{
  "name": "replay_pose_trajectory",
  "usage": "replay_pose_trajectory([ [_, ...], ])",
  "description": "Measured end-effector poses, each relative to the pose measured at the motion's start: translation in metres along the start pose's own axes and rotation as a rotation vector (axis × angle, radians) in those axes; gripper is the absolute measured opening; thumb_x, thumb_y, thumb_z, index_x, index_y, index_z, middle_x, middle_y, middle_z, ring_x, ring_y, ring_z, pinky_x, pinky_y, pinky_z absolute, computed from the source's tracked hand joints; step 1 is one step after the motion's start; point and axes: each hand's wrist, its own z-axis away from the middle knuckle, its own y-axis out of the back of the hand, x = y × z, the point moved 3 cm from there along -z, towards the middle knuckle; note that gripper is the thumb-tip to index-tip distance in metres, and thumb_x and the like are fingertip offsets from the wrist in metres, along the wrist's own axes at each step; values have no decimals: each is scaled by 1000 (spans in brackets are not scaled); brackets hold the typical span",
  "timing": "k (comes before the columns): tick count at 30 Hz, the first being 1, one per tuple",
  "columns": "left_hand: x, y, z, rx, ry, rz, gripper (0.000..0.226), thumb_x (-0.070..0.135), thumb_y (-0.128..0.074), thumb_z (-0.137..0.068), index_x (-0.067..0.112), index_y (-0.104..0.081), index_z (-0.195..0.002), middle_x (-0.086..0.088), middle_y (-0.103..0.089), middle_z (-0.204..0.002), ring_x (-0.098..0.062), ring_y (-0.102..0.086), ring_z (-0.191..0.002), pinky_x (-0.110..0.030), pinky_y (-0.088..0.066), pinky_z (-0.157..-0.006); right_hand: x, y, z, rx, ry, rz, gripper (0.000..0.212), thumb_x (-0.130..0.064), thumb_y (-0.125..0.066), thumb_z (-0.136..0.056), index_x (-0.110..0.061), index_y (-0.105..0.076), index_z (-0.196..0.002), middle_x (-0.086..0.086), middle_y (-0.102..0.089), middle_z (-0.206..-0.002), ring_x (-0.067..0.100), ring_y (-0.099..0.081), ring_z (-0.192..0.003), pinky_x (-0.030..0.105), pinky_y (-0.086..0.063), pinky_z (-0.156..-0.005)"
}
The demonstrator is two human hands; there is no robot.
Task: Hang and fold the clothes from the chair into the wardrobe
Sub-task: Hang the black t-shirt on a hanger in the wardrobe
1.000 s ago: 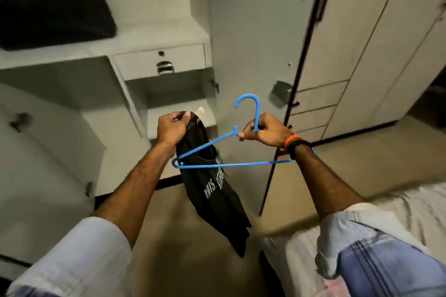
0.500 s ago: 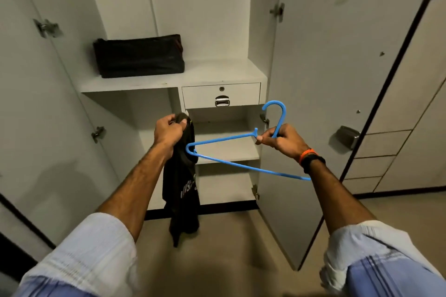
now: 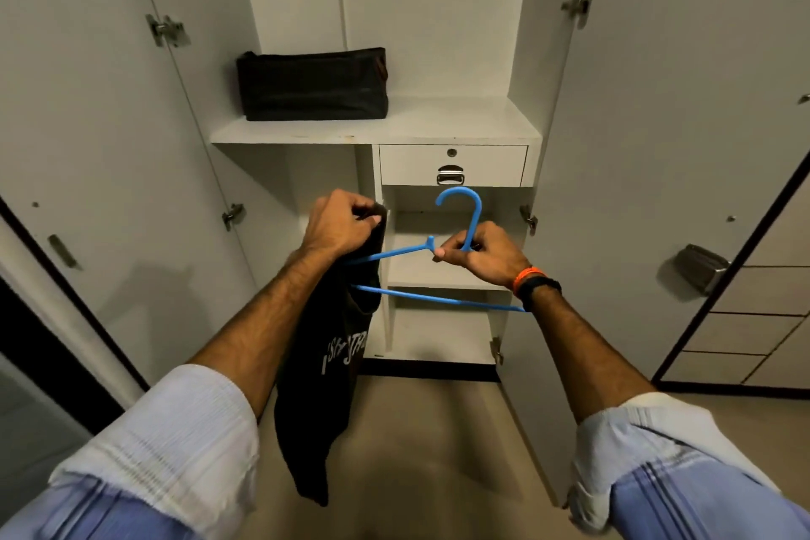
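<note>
On wardrobe shelf point(image 3: 460, 118) (white): black bag point(image 3: 313, 85)

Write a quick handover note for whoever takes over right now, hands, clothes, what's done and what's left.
Left hand grips the top of the black T-shirt, which hangs down.
Right hand holds the blue hanger at the base of its hook; the hanger's left end is inside the shirt.
Wardrobe doors open; a black bag sits on the upper shelf.
Done: hanger partly threaded.
Left: seat the shirt on the hanger, hang it. No rail in view.
</note>
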Motion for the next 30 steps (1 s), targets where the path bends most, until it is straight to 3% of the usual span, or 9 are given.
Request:
replay_pose_trajectory([
  [3,14,-2,3,-37,-62,-32,24,22,-68,-91,15,-72,-113,-1,-70,-114,-12,-57,-102,-23,-42,-86,-10,-11,-5,-37,35,37,18,-31,-73,-86,-15,-79,-91,0,-75,-92,17,-65,-91,34,-54,-86],
  [11,48,-1,-5,-135,-107,84,10,14,-68,-90,15,-74,-97,-2,-73,-91,-16,-68,-88,-31,-56,-83,-29,-25,-9,-52,105,36,13,-31,-75,-86,-19,-79,-90,-8,-75,-81,5,-67,-78,20,-50,-77],
  [14,60,3,-7,-152,-73,327,10,9,-66,-91,11,-73,-96,-5,-73,-87,-17,-69,-81,-33,-59,-80,-37,-25,-4,-47,113,-1,10,-29,-71,-89,-25,-77,-82,-7,-74,-71,-1,-67,-77,13,-46,-78],
  [17,80,3,-5,-246,-16,632,11,8,-64,-94,3,-70,-101,-6,-71,-82,-9,-67,-67,-22,-57,-67,-44,-32,-4,-63,148,59,15,-20,-70,-88,-18,-78,-76,-6,-74,-72,3,-68,-74,15,-50,-76],
  [20,94,5,-9,-340,-120,453,19,21,-64,-95,7,-74,-102,-2,-75,-95,-7,-69,-86,-20,-55,-82,-43,-37,-8,16,132,117,29,-17,-69,-82,-9,-59,-56,-1,-59,-55,14,-51,-51,31,-45,-55],
  [22,93,8,-11,-373,-180,276,34,40,-56,-97,13,-75,-105,3,-73,-109,-7,-66,-102,-25,-51,-93,-40,-35,-10,59,87,169,38,-16,-69,-82,-13,-46,-51,-2,-48,-50,12,-40,-46,25,-33,-48],
  [25,79,14,-11,-309,-140,193,53,53,-41,-99,10,-70,-112,3,-69,-114,-8,-64,-97,-27,-52,-85,-35,-31,-6,24,59,151,37,-9,-66,-83,-17,-49,-52,1,-52,-54,11,-45,-48,19,-37,-48],
  [27,67,13,-10,-299,-121,104,58,52,-42,-99,2,-70,-109,-2,-69,-107,-12,-64,-93,-30,-52,-81,-28,-31,-5,8,46,114,28,-6,-66,-82,-10,-57,-56,11,-58,-60,16,-52,-54,30,-49,-54],
  [30,47,4,3,-453,-75,104,43,43,-47,-100,7,-71,-101,-3,-71,-102,-7,-64,-80,-28,-48,-76,-18,-32,-7,37,29,55,21,-7,-67,-82,5,-62,-66,10,-57,-60,17,-51,-55,34,-48,-58],
])
